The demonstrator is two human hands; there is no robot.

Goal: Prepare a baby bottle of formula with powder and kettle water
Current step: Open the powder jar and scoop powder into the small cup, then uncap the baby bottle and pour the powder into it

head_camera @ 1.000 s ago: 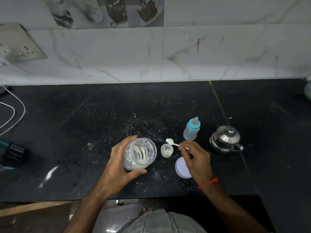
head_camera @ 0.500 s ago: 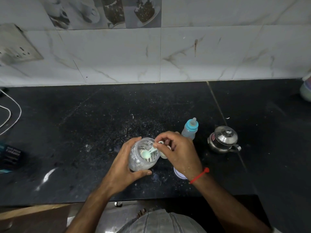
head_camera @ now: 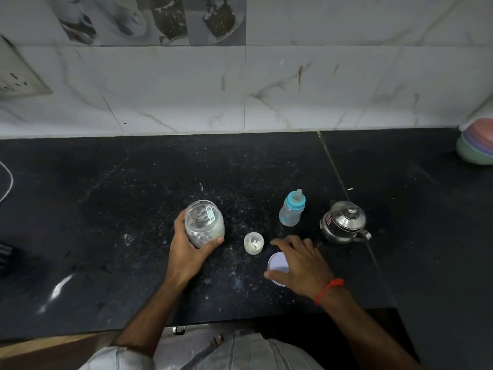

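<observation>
**Powder jar in the left hand, lid under the right**

We see the left hand (head_camera: 186, 252) wrapped around a clear jar (head_camera: 205, 222), fingers curled behind it and the thumb across the front. The jar stands upright on the black counter (head_camera: 133, 196), open-topped, with whitish powder low inside and a pale green scoop (head_camera: 210, 215) lying in it near the mouth.

Just right of the jar, apart from it, sits a small translucent cup (head_camera: 254, 243) with a little white powder at the bottom.

The right hand (head_camera: 301, 265) hovers spread, fingers straight and loose, over a round white lid (head_camera: 277, 264) lying flat on the counter. We cannot tell whether the fingers touch the lid; they grip nothing.

Behind the hand stands the baby bottle (head_camera: 291, 209), upright, blue collar and teat on, body looking empty. Right of it is a small steel kettle (head_camera: 344, 222), lid closed, contents hidden.

Stacked pastel bowls (head_camera: 477, 145) sit at the far right edge.
</observation>
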